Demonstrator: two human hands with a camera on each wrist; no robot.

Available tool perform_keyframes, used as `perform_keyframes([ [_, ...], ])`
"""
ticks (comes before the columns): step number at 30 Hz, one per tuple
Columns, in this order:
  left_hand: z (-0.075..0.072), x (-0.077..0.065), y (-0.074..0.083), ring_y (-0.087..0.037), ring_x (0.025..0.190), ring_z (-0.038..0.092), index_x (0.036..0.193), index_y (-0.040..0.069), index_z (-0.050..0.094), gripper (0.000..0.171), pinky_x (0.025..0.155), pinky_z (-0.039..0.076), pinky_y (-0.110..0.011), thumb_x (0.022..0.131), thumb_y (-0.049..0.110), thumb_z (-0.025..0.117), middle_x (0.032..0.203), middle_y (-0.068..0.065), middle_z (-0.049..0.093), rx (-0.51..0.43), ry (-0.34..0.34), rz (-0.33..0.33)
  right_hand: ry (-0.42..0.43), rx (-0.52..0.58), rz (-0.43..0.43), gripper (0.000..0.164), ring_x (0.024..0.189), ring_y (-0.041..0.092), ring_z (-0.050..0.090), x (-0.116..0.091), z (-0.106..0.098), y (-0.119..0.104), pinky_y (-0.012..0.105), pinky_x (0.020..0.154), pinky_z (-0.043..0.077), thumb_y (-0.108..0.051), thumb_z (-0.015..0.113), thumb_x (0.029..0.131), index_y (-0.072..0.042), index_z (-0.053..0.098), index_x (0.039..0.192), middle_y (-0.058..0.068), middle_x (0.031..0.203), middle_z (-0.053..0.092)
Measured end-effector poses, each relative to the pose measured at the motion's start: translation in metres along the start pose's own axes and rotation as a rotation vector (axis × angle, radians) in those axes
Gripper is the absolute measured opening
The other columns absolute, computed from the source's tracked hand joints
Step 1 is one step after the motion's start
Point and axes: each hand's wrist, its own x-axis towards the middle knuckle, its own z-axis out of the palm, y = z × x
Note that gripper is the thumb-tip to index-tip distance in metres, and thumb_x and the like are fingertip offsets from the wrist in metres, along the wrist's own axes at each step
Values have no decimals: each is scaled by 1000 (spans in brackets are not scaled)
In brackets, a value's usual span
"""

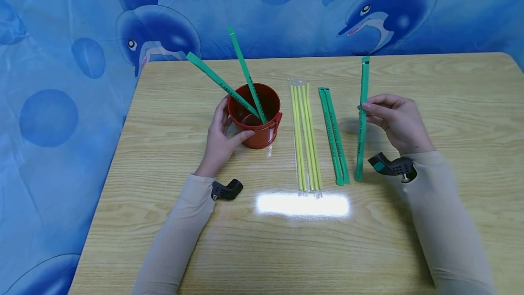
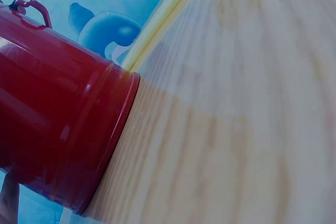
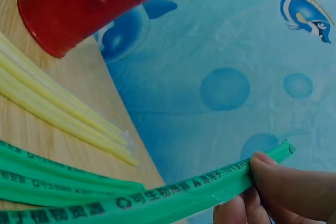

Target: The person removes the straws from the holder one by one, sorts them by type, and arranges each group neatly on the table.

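Observation:
A small red metal bucket [image 1: 259, 139] stands on the table, and my left hand [image 1: 218, 144] grips its left side, thumb in front and fingers behind. Two green-wrapped straws [image 1: 223, 85] lean in the bucket, their upper ends sticking out past the rim. Between thumb and fingers, my right hand [image 1: 396, 119] pinches another green-wrapped straw [image 3: 178, 198] with dark printing along its wrapper. To the left of that hand, two green-wrapped straws [image 1: 333, 135] lie side by side. In the left wrist view only a bit of the left hand shows beside the bucket's wall [image 2: 58, 108].
Several yellow straws [image 1: 304, 138] in a clear sleeve lie between the bucket and the green pair. The wooden table [image 1: 286, 249] has its far edge against a blue dolphin-print cloth [image 1: 241, 17]. A light reflection shines near the table's middle.

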Motion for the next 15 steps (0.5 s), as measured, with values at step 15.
perform_keyframes([
  [15,4,-5,23,-22,137,29,147,-4,20,92,112,26,-35,79,33,69,149,-19,30,-5,-19,27,40,-247,200,5,73,8,64,21,-8,24,19,68,55,-15,70,86,-13,74,86,-2,87,68],
])
